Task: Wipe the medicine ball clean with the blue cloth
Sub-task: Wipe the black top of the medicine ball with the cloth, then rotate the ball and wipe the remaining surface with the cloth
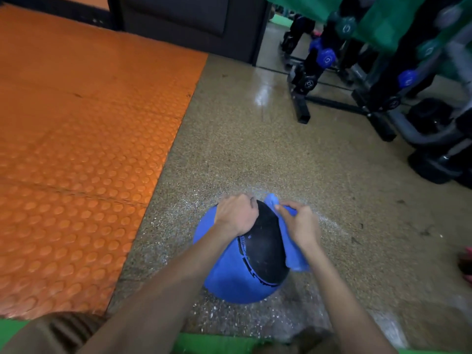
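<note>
Left hand [236, 215] is seemingly clasping a round blue-and-black medicine ball [229, 277], right hand [302, 226] clutching blue cloth [295, 256] against it.

The medicine ball [237, 277] sits on the speckled floor [255, 154] in the near middle. The left hand [236, 214] grips its far top. The right hand [301, 226] holds the blue cloth [293, 256] against its right side. Those parts are covered. The black middle and the near blue side are bare. Bare floor runs past the ball, far and right. To the left lies the orange mat [84, 139], flat and low. At the far right a black rack [332, 103] with dumbbells [327, 56] blocks the way, with dark weights [431, 162] on the floor beside it. A dark cabinet [184, 19] closes the far side.
</note>
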Demonstrator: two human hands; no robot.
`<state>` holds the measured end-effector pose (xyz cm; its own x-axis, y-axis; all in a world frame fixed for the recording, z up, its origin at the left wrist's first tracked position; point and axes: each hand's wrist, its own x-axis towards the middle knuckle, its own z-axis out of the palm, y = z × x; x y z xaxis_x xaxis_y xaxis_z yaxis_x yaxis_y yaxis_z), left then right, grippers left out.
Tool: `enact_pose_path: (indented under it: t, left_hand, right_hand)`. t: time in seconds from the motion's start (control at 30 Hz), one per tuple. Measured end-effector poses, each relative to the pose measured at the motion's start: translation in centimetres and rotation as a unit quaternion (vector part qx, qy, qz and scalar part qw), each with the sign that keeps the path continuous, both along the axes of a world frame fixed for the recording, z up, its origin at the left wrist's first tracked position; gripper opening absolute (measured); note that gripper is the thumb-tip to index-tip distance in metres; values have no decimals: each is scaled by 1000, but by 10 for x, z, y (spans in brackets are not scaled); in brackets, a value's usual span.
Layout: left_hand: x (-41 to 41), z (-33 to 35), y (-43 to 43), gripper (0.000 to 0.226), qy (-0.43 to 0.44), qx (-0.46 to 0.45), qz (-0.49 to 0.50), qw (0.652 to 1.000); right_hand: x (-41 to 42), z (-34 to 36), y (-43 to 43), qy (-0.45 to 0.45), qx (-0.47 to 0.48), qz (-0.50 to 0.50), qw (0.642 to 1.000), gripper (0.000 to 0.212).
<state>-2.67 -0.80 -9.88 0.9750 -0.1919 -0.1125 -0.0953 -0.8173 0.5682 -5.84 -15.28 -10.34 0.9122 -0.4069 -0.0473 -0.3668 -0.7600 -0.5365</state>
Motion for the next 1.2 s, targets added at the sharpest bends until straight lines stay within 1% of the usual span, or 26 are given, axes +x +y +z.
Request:
enact_pose_path:
  t: [0.07,0.1,0.13,0.2,0.27,0.3,0.33,0.37,0.4,0.5,0.63,0.67,0.7,0.73,0.77,0.83,0.93,0.97,1.03,1.13,1.2]
  left_hand:
    - [-4,-2,5,37,-13,-6,-17,1000]
    - [-6,-3,8,38,-19,-11,-25,999]
    - [-9,-3,12,38,-23,-16,-32,999]
    - [-11,-4,19,39,-19,-31,-37,999]
    - [-11,-4,26,40,4,-45,-27,999]
    - [-11,-4,30,40,13,-48,-16,999]
    - [-10,-4,33,40,20,-50,-4,999]
    - [-10,-4,36,40,28,-51,4,998]
    - [-10,-3,38,40,34,-50,10,998]
    - [-12,-1,47,40,54,-57,26,997]
    - [-10,13,72,45,120,-6,40,992]
    - [-12,18,81,44,131,-22,45,990]
    - [-14,21,89,37,141,-51,46,988]
    - [-17,22,97,27,141,-70,42,987]
    - [-18,20,102,26,133,-76,37,987]
    - [-21,15,110,31,116,-70,43,990]
    - [-26,15,103,22,105,-60,54,991]
    - [-26,14,98,30,103,-56,54,992]
    - [-29,18,79,42,98,-56,26,993]
    - [-35,18,42,47,83,-82,-39,992]
    - [-41,7,17,48,82,-81,-87,990]
  right_hand:
    - [2,-12,-17,69,8,-20,997,22]
    - [-1,-16,-23,86,9,-24,996,19]
    - [-6,-16,-26,84,12,-32,996,16]
    - [-23,-7,-23,34,31,-45,998,17]
    - [-50,2,-6,-69,53,-70,994,19]
    - [-65,4,9,-117,53,-64,990,19]
    - [-77,3,25,-147,41,-41,987,19]
    - [-86,0,40,-155,33,-17,987,19]
    - [-90,-3,51,-151,36,-5,988,20]
    - [-76,0,57,-115,18,-18,993,24]
    - [-33,15,35,-37,1,40,998,26]
    - [-22,20,31,-19,-8,49,999,25]
    - [-14,24,28,-9,-17,51,999,24]
    - [-10,27,26,-8,-20,49,999,24]
    - [-10,29,24,-14,-17,46,999,24]
    - [-17,30,21,-38,0,42,998,25]
    - [-37,21,13,-65,15,23,998,25]
    - [-39,17,10,-66,18,11,998,25]
    - [-43,12,-1,-64,28,-20,997,25]
    - [-46,6,-16,-61,51,-62,995,25]
    - [-44,-1,-27,-47,52,-71,995,24]
